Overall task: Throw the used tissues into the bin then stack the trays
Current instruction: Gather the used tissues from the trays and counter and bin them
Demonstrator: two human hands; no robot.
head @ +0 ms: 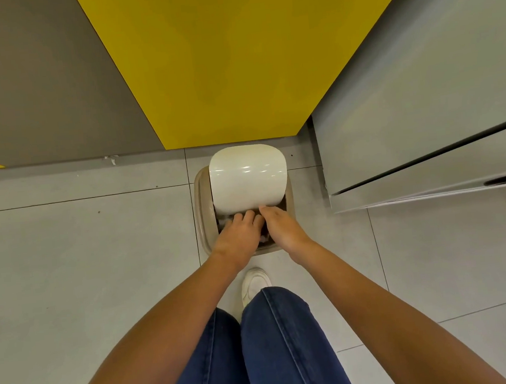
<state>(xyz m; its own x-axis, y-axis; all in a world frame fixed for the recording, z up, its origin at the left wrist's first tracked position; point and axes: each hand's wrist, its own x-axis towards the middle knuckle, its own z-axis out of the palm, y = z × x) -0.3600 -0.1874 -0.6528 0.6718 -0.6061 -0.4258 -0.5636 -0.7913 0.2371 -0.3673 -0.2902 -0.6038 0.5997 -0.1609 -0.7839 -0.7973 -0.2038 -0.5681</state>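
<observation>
Directly ahead of and below both hands, the bin point(201, 208) is found on the tiled floor point(84, 268), set against the yellow panel point(233, 55) and near the grey cabinet point(422, 115). Its long axis is upright, and its mouth is presented towards the person beneath the cream swing lid point(248, 177), which is tilted back. The left hand point(237, 234) and right hand point(281, 227) are held close together at that mouth, neither clearly nearer. The right hand's fingertips point(265, 209) are laid against the lid's lower edge, while the left hand's fingers are dipped into the opening. Whether anything is pinched by either hand cannot be told. White crumpled tissues point(263, 239) are seen in the dark opening, between the two hands. Only a short downward release is judged necessary. No trays are in view.
</observation>
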